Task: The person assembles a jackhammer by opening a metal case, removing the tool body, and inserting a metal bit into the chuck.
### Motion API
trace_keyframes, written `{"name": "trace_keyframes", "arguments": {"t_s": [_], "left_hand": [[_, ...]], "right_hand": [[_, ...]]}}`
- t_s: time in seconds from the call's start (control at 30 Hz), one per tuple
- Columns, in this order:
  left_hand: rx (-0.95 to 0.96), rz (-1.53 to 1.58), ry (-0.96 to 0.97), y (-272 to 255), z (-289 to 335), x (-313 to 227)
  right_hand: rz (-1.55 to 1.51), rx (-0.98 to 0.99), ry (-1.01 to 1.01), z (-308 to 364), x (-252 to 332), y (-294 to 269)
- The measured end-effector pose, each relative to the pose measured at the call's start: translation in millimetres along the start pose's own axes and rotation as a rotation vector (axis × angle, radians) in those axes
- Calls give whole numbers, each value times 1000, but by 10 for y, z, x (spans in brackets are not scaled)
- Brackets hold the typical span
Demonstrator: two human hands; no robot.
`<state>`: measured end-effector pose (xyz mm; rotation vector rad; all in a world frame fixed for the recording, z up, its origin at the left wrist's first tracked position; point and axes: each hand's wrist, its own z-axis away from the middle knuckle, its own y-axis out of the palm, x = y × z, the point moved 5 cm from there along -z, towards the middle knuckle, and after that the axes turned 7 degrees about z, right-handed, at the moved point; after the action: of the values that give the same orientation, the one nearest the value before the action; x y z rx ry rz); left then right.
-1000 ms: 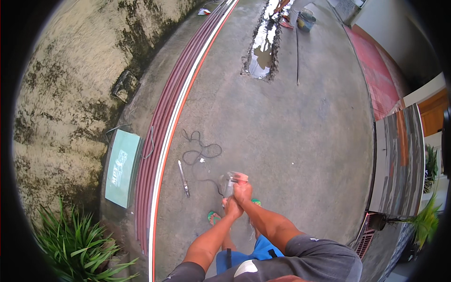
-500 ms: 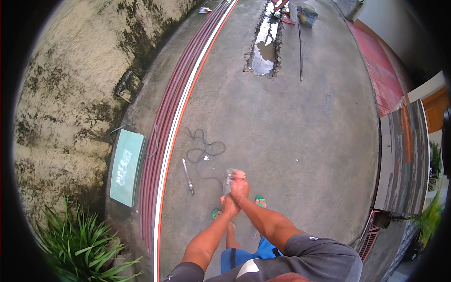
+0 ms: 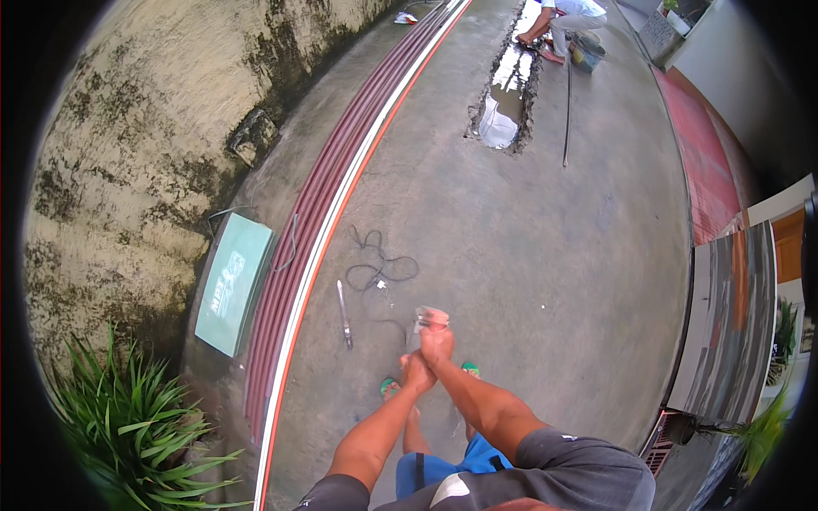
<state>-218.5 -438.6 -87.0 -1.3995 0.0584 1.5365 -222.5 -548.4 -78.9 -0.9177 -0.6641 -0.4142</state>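
Observation:
Close together in front of my body, both hands are closed. My right hand (image 3: 437, 343) wraps a blurred greyish corded tool (image 3: 420, 322), mostly hidden by the fingers; its exact kind does not show. Just below and touching it, my left hand (image 3: 417, 373) grips the same tool, its fingers partly hidden. A dark cord (image 3: 394, 271) lies looped on the concrete beyond the hands, with a small white piece beside it. To the left of the hands lies a long pointed metal chisel bit (image 3: 344, 315).
Long maroon pipes (image 3: 328, 192) run along the left, edged by white and orange lengths. Beside them sits a green case (image 3: 236, 285) near a rough wall (image 3: 128, 170). Ahead is a water-filled trench (image 3: 503, 111); a crouching person (image 3: 575, 17), a bucket (image 3: 588, 53) and a rod (image 3: 567, 115) are near it.
My view has tilted up and turned, so the trench and the crouching person show more fully. My hands keep nearly the same place and grip.

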Motion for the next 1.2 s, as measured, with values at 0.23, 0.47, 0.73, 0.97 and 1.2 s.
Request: {"name": "trace_keyframes", "arguments": {"t_s": [0.23, 0.47, 0.73, 0.97, 1.2], "left_hand": [[89, -23, -116, 68, 73, 108], [34, -24, -93, 172, 138, 140], [-31, -11, -5, 116, 124, -81], [19, -89, -53, 143, 86, -15], [32, -11, -15, 101, 138, -68]], "right_hand": [[4, 20, -32, 68, -41, 5], [45, 57, 25, 138, 14, -113], [105, 68, 68, 100, -46, -199], [-26, 51, 4, 39, -67, -125], [58, 94, 9, 100, -67, -152]]}}
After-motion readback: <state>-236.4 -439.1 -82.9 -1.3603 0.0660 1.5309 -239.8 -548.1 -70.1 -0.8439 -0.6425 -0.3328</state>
